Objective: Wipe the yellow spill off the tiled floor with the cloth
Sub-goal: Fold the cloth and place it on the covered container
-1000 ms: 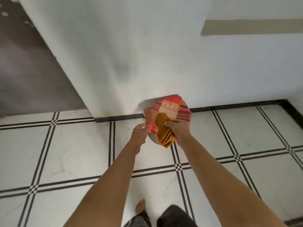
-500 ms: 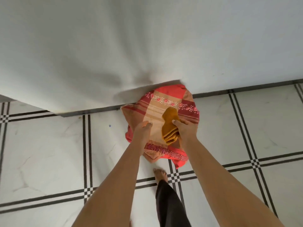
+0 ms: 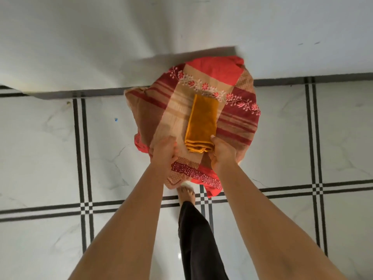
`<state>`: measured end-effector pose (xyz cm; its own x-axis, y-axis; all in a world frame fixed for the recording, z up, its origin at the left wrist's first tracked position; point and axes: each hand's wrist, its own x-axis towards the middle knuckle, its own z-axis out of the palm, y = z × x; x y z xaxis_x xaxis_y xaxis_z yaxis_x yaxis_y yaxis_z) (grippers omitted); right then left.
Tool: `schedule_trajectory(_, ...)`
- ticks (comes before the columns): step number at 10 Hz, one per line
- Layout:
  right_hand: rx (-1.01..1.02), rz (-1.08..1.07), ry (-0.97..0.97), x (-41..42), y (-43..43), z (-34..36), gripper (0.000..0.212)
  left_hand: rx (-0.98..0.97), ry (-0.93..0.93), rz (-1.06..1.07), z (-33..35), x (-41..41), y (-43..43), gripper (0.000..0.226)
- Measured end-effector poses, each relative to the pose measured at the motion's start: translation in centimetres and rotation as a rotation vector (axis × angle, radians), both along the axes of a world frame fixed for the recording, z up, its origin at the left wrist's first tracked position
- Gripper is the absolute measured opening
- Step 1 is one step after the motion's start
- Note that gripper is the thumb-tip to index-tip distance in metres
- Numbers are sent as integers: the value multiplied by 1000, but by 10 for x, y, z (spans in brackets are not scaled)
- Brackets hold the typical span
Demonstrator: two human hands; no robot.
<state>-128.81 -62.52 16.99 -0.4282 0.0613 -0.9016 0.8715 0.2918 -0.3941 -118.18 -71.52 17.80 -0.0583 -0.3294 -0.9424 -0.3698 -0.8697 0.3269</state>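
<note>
A folded mustard-yellow cloth (image 3: 202, 124) lies on top of a rounded bundle wrapped in red and beige patterned fabric (image 3: 161, 110), held out in front of me above the tiled floor (image 3: 44, 150). My left hand (image 3: 163, 151) grips the bundle's near left side. My right hand (image 3: 221, 151) holds its near right side, thumb pressed against the yellow cloth's near end. No yellow spill shows on the visible tiles; the bundle hides the floor beneath it.
A white wall (image 3: 101, 37) with a dark skirting strip (image 3: 302, 81) runs across the top, close behind the bundle. My bare foot (image 3: 186, 194) and dark trouser leg (image 3: 199, 239) stand just below it. A small blue speck (image 3: 115, 119) lies on the floor at left.
The view has tilted down and closed in on the wall. The bundle has come nearer and lies flatter, its yellow cloth now stretched out on top. Both hands keep their hold.
</note>
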Motion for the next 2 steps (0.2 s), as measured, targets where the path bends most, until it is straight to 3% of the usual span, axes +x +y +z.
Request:
schedule_trajectory(1, 36, 95, -7, 22, 8, 39, 14, 8, 32, 53, 44, 32, 16, 17)
schedule_trajectory(2, 36, 206, 30, 47, 11, 87, 14, -35, 90, 117, 101, 58, 32, 10)
